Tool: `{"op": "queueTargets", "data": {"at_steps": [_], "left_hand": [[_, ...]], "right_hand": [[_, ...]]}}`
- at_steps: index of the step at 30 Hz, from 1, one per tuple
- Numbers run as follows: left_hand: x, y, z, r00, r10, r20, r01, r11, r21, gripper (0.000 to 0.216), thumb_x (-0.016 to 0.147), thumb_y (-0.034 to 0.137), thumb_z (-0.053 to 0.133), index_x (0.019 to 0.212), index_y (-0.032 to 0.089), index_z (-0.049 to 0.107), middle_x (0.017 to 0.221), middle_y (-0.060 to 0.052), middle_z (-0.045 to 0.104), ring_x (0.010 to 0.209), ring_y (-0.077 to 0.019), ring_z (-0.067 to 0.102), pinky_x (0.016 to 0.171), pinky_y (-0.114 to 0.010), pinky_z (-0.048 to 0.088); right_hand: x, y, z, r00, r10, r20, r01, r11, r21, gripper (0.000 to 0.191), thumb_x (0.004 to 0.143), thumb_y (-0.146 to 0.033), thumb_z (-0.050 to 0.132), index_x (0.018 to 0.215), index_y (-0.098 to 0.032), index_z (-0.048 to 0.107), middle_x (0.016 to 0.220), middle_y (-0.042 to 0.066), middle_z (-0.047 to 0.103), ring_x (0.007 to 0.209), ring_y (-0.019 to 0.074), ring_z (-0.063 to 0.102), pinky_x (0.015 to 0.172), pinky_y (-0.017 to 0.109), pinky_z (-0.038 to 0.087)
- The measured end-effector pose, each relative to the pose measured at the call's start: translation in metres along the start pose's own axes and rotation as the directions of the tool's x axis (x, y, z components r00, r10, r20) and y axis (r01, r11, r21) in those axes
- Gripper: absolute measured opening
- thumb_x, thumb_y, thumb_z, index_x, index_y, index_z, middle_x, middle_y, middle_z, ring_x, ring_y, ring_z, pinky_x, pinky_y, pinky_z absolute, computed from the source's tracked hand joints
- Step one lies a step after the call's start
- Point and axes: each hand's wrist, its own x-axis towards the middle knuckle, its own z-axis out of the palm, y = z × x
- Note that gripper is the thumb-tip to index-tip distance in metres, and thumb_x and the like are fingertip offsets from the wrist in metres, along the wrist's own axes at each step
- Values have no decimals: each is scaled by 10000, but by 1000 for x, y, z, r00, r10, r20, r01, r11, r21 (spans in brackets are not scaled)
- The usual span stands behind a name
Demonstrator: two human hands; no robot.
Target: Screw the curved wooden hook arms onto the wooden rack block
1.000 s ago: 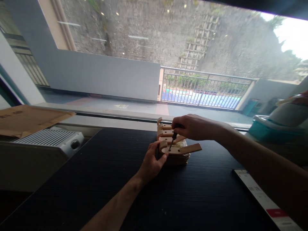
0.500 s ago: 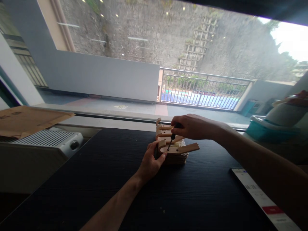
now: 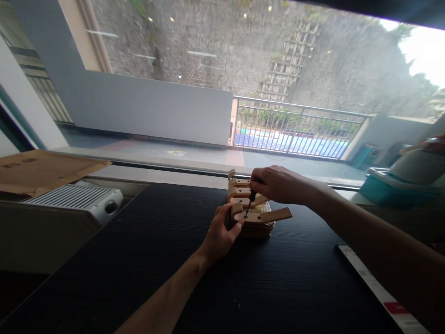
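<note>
Where a screwdriver (image 3: 252,196) leans, wooden hook (image 3: 266,216), pale, one end curled.

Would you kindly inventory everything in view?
table: one, black, foreground
curved wooden pieces: at least four, pale brown, table's far side
layered stack: one, brown, beneath nearest piece
screwdriver: one, dark, tip at nearest piece
large sheet: one, brown, far left
grilled unit: one, white, under large sheet
flat panel: one, white and red, lower right
container: one, teal, far right
railing: one, grey, outside
rocky slope: one, grey, background
left hand: one, bare, holding nearest piece
right hand: one, bare, around screwdriver
</note>
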Motion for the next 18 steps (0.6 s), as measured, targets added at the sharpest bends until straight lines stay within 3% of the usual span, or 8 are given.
{"op": "queueTargets", "data": {"at_steps": [4,10,18], "left_hand": [[0,0,0,1000,-2,-3,1,1000,-18,338,767,225,642,1094,198,562,1118,-70,590,1127,-228,540,1033,-414,392],[0,-1,0,1000,5,-14,-5,1000,-19,339,757,209,649,1088,203,577,1093,-61,600,1097,-216,562,1023,-398,410],[0,1,0,1000,-2,-1,2,1000,-2,324,757,217,645,1073,197,575,1116,-75,600,1119,-234,549,1021,-410,406]], "right_hand": [[-2,-2,-6,999,-47,14,47,999,-15,341,892,-420,423,924,-178,663,712,43,632,550,116,464,517,266,280],[-2,-2,-7,990,-136,19,136,990,35,256,883,-321,437,918,-197,658,680,14,623,536,102,454,510,251,284],[-1,-2,4,999,-12,-35,12,1000,17,348,914,-385,396,851,-137,631,706,60,623,548,111,460,513,260,289]]}}
